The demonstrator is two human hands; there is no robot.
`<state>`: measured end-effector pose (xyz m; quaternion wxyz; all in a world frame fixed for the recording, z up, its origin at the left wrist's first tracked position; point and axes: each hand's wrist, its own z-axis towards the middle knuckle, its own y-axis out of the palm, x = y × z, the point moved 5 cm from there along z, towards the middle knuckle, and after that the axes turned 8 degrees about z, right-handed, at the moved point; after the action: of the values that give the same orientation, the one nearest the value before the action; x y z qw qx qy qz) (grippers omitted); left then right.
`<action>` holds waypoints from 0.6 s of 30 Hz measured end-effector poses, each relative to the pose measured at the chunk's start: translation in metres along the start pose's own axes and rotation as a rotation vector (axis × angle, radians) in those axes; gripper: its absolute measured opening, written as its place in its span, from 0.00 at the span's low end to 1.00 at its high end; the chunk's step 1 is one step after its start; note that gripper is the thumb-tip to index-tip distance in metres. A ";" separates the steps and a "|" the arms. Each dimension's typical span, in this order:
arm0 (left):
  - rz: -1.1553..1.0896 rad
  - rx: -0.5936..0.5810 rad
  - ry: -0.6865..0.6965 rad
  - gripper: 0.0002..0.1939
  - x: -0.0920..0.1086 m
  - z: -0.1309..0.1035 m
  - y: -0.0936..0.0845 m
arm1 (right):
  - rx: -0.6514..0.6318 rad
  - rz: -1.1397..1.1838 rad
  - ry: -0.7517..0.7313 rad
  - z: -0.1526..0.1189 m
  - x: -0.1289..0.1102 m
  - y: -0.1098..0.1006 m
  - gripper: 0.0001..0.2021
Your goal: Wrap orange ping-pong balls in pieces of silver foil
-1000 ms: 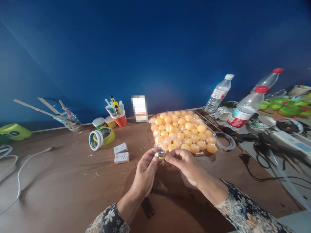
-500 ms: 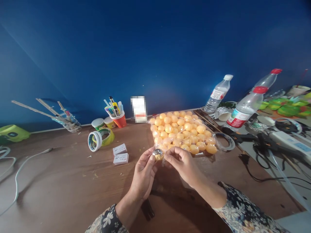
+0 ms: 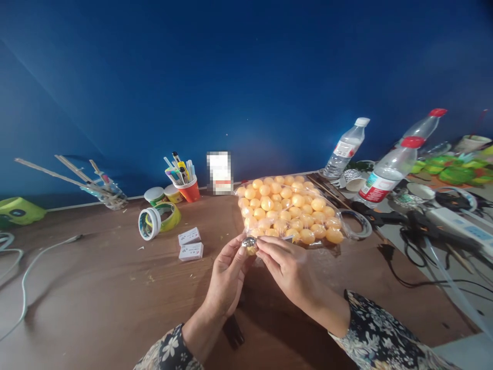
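A brown counter [image 3: 96, 288] runs back to a blue wall [image 3: 246, 77]. Near its middle, two hands meet above the wood. The left hand [image 3: 228, 275] and the right hand [image 3: 285, 267] pinch one small ball [image 3: 250, 244] between their fingertips; each hand's grip is closed on it. The ball is orange, with a shiny silver patch on top. It sits just in front of the near edge of a clear bag [image 3: 290, 210] full of orange balls, lying flat on the counter.

Left of the hands the wood is mostly bare up to two small white boxes [image 3: 189, 243] and a tape roll [image 3: 157, 220]. Behind those, by the wall, stand an orange pen cup [image 3: 188, 187] and two small tubs [image 3: 164, 195]. A white cable [image 3: 26, 267] curls along the far left, near a green object [image 3: 19, 209] and a bundle of sticks [image 3: 77, 177].

The right side is crowded: two water bottles [image 3: 385, 174] lean behind the bag, with black cords [image 3: 416, 231] and tools filling the counter up to its right edge. A dark object [image 3: 234, 331] lies under the wrists.
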<state>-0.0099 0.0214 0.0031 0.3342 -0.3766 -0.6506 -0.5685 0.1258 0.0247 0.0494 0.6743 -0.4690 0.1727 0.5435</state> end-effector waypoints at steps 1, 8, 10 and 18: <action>-0.005 0.003 -0.002 0.16 0.001 0.000 0.000 | -0.012 0.014 -0.002 0.001 -0.001 0.000 0.15; -0.052 0.030 -0.008 0.13 0.006 0.001 -0.001 | -0.020 0.222 0.209 0.008 0.011 -0.023 0.14; -0.052 0.031 -0.002 0.13 0.007 0.001 -0.002 | -0.038 0.196 0.243 0.011 0.019 -0.036 0.11; -0.037 0.060 -0.004 0.16 0.009 0.004 -0.004 | -0.429 -0.374 0.155 0.009 0.028 -0.050 0.09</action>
<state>-0.0179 0.0262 0.0079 0.3334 -0.3555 -0.6750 -0.5539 0.1776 0.0496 0.0556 0.6329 -0.6648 0.0153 0.3965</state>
